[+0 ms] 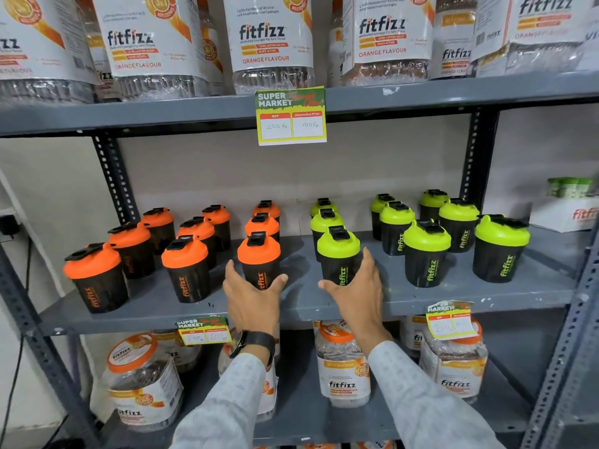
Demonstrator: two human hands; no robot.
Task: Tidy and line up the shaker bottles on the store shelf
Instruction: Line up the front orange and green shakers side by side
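Note:
Black shaker bottles stand in rows on the grey middle shelf [421, 303], orange-lidded ones on the left and green-lidded ones on the right. My left hand [251, 296] cups the base of the front orange-lidded bottle [259, 254], thumb on its right and fingers just off its left side. My right hand [355, 286] cups the front green-lidded bottle [338, 247] the same way, thumb on its left and fingers by its right side. Both bottles stand upright on the shelf. The leftmost orange-lidded bottle [94, 273] and the rightmost green-lidded bottle [500, 247] sit nearest the front edge.
Large lozenge jars [269, 40] fill the shelf above, and similar jars [343, 367] stand on the shelf below. Price tags [291, 116] hang from the shelf edges. Steel uprights [111, 176] frame the bay. A white box [567, 212] sits at the far right.

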